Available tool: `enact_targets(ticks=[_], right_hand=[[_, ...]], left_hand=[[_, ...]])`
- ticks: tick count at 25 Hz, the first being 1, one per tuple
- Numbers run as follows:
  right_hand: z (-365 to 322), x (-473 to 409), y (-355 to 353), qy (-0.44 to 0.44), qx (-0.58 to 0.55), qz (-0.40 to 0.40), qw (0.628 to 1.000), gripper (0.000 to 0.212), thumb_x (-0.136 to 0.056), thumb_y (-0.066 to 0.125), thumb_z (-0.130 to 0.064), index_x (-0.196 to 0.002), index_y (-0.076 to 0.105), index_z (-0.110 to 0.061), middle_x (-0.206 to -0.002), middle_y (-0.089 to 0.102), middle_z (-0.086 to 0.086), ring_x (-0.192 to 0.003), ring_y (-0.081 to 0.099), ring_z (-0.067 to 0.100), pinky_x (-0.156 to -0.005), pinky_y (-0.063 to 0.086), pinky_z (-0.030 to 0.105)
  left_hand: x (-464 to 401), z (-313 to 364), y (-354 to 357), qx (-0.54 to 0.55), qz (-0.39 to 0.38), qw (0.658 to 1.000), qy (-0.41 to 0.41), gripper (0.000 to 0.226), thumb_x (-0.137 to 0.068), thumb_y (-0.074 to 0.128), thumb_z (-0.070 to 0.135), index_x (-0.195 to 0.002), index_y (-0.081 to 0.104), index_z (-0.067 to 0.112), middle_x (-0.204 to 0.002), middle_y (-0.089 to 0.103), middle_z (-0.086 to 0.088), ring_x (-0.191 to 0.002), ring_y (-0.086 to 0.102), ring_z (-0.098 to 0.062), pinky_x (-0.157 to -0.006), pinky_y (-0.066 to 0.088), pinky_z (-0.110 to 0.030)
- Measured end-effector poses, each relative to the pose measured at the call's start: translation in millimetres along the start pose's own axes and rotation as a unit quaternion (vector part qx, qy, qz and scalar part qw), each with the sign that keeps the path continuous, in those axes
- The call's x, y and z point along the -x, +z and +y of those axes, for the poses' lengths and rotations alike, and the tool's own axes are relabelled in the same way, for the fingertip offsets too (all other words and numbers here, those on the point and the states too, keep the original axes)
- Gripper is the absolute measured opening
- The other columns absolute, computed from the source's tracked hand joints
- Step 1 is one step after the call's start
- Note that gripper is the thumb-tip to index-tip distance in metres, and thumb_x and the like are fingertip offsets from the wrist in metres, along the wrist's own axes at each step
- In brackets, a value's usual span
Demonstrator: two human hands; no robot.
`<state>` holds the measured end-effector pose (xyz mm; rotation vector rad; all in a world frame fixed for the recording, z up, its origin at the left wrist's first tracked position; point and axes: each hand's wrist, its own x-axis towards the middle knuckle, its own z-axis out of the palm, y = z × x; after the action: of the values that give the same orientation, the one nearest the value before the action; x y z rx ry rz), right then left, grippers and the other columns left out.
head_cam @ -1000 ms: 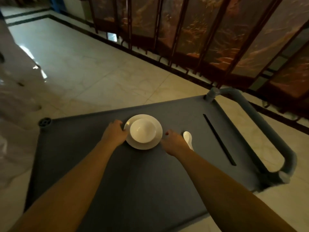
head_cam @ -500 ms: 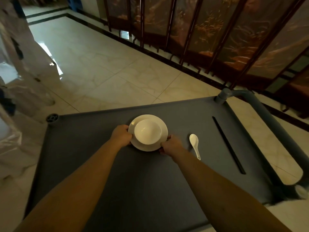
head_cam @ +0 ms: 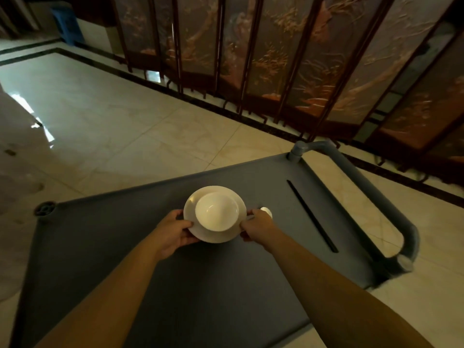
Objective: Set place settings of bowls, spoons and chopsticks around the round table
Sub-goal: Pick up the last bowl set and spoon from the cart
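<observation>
The left hand [head_cam: 173, 233] pinches the plate [head_cam: 198, 231] rim, the bowl [head_cam: 216, 211] riding on it above the cart [head_cam: 226, 285]; the right hand [head_cam: 256, 226] grips opposite, balancing it for carrying. The spoon [head_cam: 266, 211], mostly hidden, and chopsticks [head_cam: 312, 216] probably wait their turn.

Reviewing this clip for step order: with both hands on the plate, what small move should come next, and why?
Probably lift the plate straight up off the cart, kept level. The left hand and right hand grip its opposite rims, and the bowl sits loose on it. The spoon and chopsticks lie to the right.
</observation>
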<state>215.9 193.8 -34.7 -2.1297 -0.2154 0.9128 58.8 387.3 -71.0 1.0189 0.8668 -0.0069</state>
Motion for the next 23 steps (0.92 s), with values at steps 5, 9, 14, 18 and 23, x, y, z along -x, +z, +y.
enact_targets(ticks=[5,9,14,18,23], right_hand=[[6,-2,-27,0.001,-0.012,0.060,0.998,0.025,-0.097,0.055,-0.036,-0.106,0.066,-0.015,-0.084,0.068,0.007,-0.068,0.067,0.021,-0.063,0.061,0.037],[24,-18,-49,0.049,0.139,0.157,0.976,0.024,-0.094,0.055,-0.034,-0.101,0.068,-0.016,-0.071,0.063,0.001,-0.057,0.063,0.016,-0.045,0.047,0.025],[37,-33,-45,0.149,0.089,0.125,0.977,0.040,-0.086,0.070,-0.042,-0.096,0.057,-0.005,-0.073,0.060,0.009,-0.071,0.067,0.026,-0.074,0.062,0.040],[36,-35,-37,0.189,-0.034,0.086,0.978,0.027,-0.084,0.077,-0.027,-0.087,0.066,-0.003,-0.077,0.067,0.012,-0.063,0.064,0.021,-0.056,0.055,0.031],[31,-35,-45,0.161,-0.072,0.066,0.982,0.008,-0.091,0.067,-0.002,-0.088,0.067,0.005,-0.073,0.065,0.017,-0.060,0.064,0.022,-0.061,0.058,0.034]], left_hand=[[9,-4,15,0.054,-0.029,0.998,0.012,0.058,-0.092,0.064,0.004,-0.139,0.042,0.030,-0.130,0.057,-0.014,-0.103,0.072,-0.035,-0.073,0.062,-0.047],[17,-8,23,0.078,-0.021,0.997,0.014,0.057,-0.092,0.063,0.004,-0.140,0.044,0.027,-0.129,0.059,-0.015,-0.100,0.073,-0.035,-0.072,0.062,-0.047],[30,-13,23,0.094,-0.013,0.995,0.010,0.057,-0.092,0.063,0.003,-0.140,0.043,0.027,-0.130,0.058,-0.015,-0.106,0.069,-0.037,-0.072,0.062,-0.047],[36,-15,22,0.095,-0.008,0.995,0.012,0.057,-0.092,0.062,0.002,-0.139,0.044,0.027,-0.129,0.058,-0.015,-0.105,0.070,-0.037,-0.071,0.062,-0.047],[38,-16,24,0.100,-0.005,0.995,0.017,0.056,-0.091,0.063,0.002,-0.137,0.045,0.029,-0.131,0.057,-0.016,-0.103,0.071,-0.037,-0.070,0.062,-0.046]])
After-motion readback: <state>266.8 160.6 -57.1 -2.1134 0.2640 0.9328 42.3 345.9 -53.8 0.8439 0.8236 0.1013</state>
